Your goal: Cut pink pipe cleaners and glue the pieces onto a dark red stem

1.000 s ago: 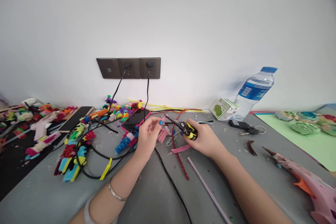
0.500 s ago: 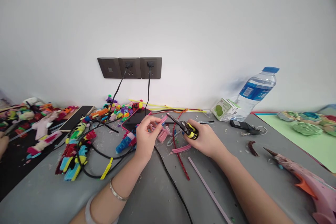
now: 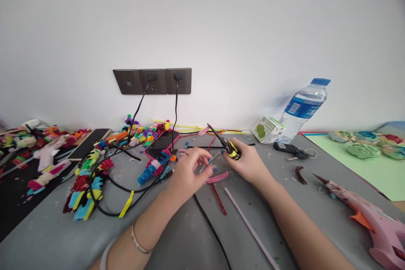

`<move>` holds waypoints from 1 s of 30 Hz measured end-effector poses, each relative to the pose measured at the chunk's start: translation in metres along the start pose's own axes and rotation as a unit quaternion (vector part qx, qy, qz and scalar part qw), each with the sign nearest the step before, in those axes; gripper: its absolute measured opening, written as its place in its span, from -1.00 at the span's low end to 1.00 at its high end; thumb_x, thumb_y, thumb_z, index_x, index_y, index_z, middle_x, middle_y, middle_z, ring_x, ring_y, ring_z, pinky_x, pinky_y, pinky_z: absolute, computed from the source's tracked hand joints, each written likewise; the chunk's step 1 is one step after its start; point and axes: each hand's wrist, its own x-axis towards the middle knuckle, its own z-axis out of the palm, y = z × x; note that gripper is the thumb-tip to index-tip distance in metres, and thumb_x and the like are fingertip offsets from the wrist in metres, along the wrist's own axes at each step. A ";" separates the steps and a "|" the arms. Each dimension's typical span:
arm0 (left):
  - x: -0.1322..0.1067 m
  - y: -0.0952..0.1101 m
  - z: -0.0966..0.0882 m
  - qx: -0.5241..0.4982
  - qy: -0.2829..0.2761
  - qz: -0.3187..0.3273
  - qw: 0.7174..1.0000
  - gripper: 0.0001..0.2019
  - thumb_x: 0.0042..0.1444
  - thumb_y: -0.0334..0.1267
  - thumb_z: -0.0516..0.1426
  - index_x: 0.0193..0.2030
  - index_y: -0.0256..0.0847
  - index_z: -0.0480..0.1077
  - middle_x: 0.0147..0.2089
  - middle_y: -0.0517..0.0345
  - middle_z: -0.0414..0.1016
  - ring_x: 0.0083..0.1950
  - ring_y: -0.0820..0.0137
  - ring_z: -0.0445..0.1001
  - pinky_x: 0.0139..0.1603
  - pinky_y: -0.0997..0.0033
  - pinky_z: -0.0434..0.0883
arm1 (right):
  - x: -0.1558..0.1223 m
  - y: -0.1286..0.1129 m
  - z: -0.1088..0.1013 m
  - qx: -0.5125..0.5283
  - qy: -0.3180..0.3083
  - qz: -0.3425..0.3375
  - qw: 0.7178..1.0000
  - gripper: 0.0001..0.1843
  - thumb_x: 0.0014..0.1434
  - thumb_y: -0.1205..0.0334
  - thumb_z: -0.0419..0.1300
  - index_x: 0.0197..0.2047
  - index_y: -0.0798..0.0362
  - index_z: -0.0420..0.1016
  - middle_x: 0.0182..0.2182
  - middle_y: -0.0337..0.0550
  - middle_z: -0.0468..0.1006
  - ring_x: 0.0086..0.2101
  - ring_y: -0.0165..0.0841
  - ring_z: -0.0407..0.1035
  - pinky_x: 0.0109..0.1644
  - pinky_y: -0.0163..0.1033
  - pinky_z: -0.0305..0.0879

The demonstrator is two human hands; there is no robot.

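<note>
My right hand [image 3: 249,163] is closed around small yellow-and-black cutters [image 3: 230,147], whose tips point up and left with a pink pipe-cleaner bit [image 3: 204,130] at them. My left hand [image 3: 190,174] hovers low over the grey table [image 3: 57,236] with fingers spread, holding nothing I can see. Its fingertips are by short pink pipe-cleaner pieces [image 3: 218,176]. A red glittery pipe cleaner [image 3: 219,197] and a long lilac stick [image 3: 249,228] lie just in front of both hands.
A pink glue gun [image 3: 373,219] lies at the right, by a green mat [image 3: 363,164]. A water bottle [image 3: 302,109], green carton [image 3: 267,128] and car key [image 3: 289,148] stand behind. Left: a pink-cased phone [image 3: 161,141], black cables [image 3: 126,187] and colourful pipe-cleaner figures [image 3: 85,185].
My left hand let go of the pink piece, dropped to the table and opened. My right hand lifted the cutters, tips now raised with a pink bit on them.
</note>
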 end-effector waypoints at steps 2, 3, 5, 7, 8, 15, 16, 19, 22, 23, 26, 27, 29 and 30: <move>-0.007 0.006 0.006 0.058 -0.161 0.122 0.978 -0.87 0.19 -0.21 0.21 -0.13 -0.14 0.47 -0.19 0.13 0.54 -0.09 0.32 0.44 0.00 0.29 0.33 | 0.001 0.001 -0.001 0.013 0.019 0.013 1.000 -0.75 0.03 0.10 0.10 -0.49 -0.04 0.05 -0.62 -0.37 0.15 -0.55 -0.41 0.04 -0.46 -0.31 0.03; -0.010 0.009 0.009 0.086 -0.212 0.173 0.958 -0.81 0.18 -0.14 0.23 -0.11 -0.12 0.49 -0.14 0.12 0.55 -0.05 0.29 0.43 0.02 0.27 0.32 | 0.001 0.002 -0.001 0.015 0.025 0.018 0.999 -0.75 0.03 0.11 0.10 -0.49 -0.04 0.05 -0.62 -0.38 0.14 -0.54 -0.41 0.03 -0.46 -0.31 0.03; -0.015 0.012 0.014 0.135 -0.275 0.218 0.927 -0.84 0.22 -0.18 0.20 -0.08 -0.09 0.50 -0.03 0.13 0.54 0.03 0.28 0.40 0.12 0.24 0.28 | 0.002 0.002 0.000 0.014 0.030 0.022 0.999 -0.74 0.03 0.12 0.11 -0.49 -0.04 0.05 -0.62 -0.38 0.14 -0.54 -0.41 0.02 -0.46 -0.31 0.02; -0.017 0.015 0.017 0.174 -0.293 0.220 0.914 -0.90 0.26 -0.26 0.17 -0.14 -0.10 0.51 -0.04 0.16 0.53 0.04 0.30 0.39 0.11 0.27 0.29 | 0.002 0.002 0.000 0.011 0.031 0.022 0.999 -0.73 0.03 0.12 0.12 -0.49 -0.04 0.04 -0.63 -0.38 0.14 -0.54 -0.41 0.01 -0.46 -0.30 0.01; -0.017 0.016 0.018 0.187 -0.295 0.220 0.911 -0.92 0.26 -0.29 0.15 -0.18 -0.12 0.50 -0.06 0.17 0.53 0.02 0.31 0.39 0.08 0.29 0.30 | 0.001 0.002 0.001 0.011 0.031 0.023 0.999 -0.73 0.02 0.12 0.12 -0.49 -0.04 0.04 -0.63 -0.39 0.13 -0.54 -0.41 0.00 -0.46 -0.30 0.01; -0.011 0.020 0.009 0.131 -0.169 0.243 0.946 -0.86 0.33 -0.41 -0.01 -0.20 -0.20 0.35 -0.15 0.08 0.55 -0.08 0.34 0.44 0.02 0.32 0.36 | 0.003 0.005 -0.002 0.070 0.072 0.054 0.993 -0.78 0.02 0.07 0.10 -0.48 -0.02 0.16 -0.58 -0.35 0.20 -0.51 -0.40 0.08 -0.41 -0.29 0.05; -0.009 0.018 0.006 0.099 -0.124 0.227 0.961 -0.85 0.33 -0.44 -0.04 -0.17 -0.19 0.33 -0.18 0.08 0.55 -0.12 0.36 0.46 -0.01 0.33 0.37 | 0.004 0.006 -0.003 0.088 0.081 0.063 0.991 -0.79 0.01 0.05 0.10 -0.48 -0.02 0.19 -0.57 -0.33 0.23 -0.50 -0.40 0.11 -0.40 -0.29 0.07; -0.004 0.008 -0.002 -0.004 0.038 0.109 0.993 -0.89 0.34 -0.40 -0.04 -0.11 -0.14 0.26 -0.28 0.14 0.51 -0.27 0.42 0.46 -0.21 0.44 0.39 | 0.007 0.009 -0.007 0.133 0.107 0.099 0.980 -0.77 -0.01 0.01 0.11 -0.47 0.00 0.26 -0.55 -0.29 0.28 -0.49 -0.38 0.15 -0.38 -0.27 0.08; 0.003 -0.008 -0.008 -0.123 0.180 -0.019 0.976 -0.96 0.35 -0.33 -0.05 -0.12 -0.10 0.13 -0.37 0.24 0.45 -0.42 0.48 0.39 -0.38 0.52 0.34 | 0.008 0.011 -0.010 0.174 0.116 0.134 0.969 -0.75 -0.01 -0.01 0.13 -0.45 0.00 0.28 -0.56 -0.29 0.29 -0.51 -0.37 0.16 -0.40 -0.26 0.07; 0.006 -0.013 -0.009 -0.133 0.205 -0.045 0.969 -0.96 0.35 -0.31 -0.04 -0.15 -0.10 0.12 -0.38 0.26 0.44 -0.44 0.49 0.37 -0.38 0.53 0.34 | 0.009 0.012 -0.011 0.189 0.116 0.142 0.965 -0.75 0.00 0.00 0.14 -0.45 0.00 0.27 -0.57 -0.30 0.27 -0.52 -0.38 0.16 -0.40 -0.26 0.07; 0.012 -0.025 -0.015 -0.082 0.219 -0.087 0.968 -0.95 0.30 -0.35 -0.04 -0.20 -0.12 0.16 -0.35 0.22 0.42 -0.39 0.48 0.40 -0.36 0.53 0.33 | 0.009 0.014 -0.011 0.217 0.117 0.163 0.955 -0.75 0.01 0.02 0.15 -0.46 -0.01 0.23 -0.59 -0.35 0.22 -0.55 -0.41 0.13 -0.44 -0.27 0.04; 0.013 -0.027 -0.017 -0.053 0.203 -0.095 0.973 -0.94 0.29 -0.37 -0.04 -0.20 -0.13 0.18 -0.33 0.20 0.44 -0.35 0.47 0.43 -0.32 0.52 0.34 | 0.009 0.015 -0.011 0.224 0.116 0.168 0.953 -0.76 0.01 0.02 0.16 -0.46 -0.01 0.22 -0.60 -0.36 0.20 -0.56 -0.42 0.11 -0.45 -0.27 0.02; 0.014 -0.031 -0.020 0.006 0.164 -0.104 0.981 -0.91 0.27 -0.40 -0.05 -0.18 -0.14 0.22 -0.32 0.18 0.47 -0.34 0.45 0.45 -0.31 0.49 0.34 | 0.009 0.016 -0.011 0.232 0.118 0.172 0.950 -0.76 0.01 0.04 0.16 -0.46 -0.02 0.21 -0.60 -0.37 0.19 -0.56 -0.43 0.09 -0.46 -0.28 0.01; 0.014 -0.033 -0.021 0.034 0.144 -0.106 0.983 -0.89 0.26 -0.40 -0.04 -0.17 -0.14 0.25 -0.33 0.18 0.48 -0.36 0.44 0.45 -0.31 0.47 0.35 | 0.009 0.017 -0.010 0.233 0.119 0.171 0.950 -0.76 0.01 0.04 0.16 -0.47 -0.01 0.21 -0.60 -0.37 0.19 -0.56 -0.43 0.09 -0.46 -0.27 0.01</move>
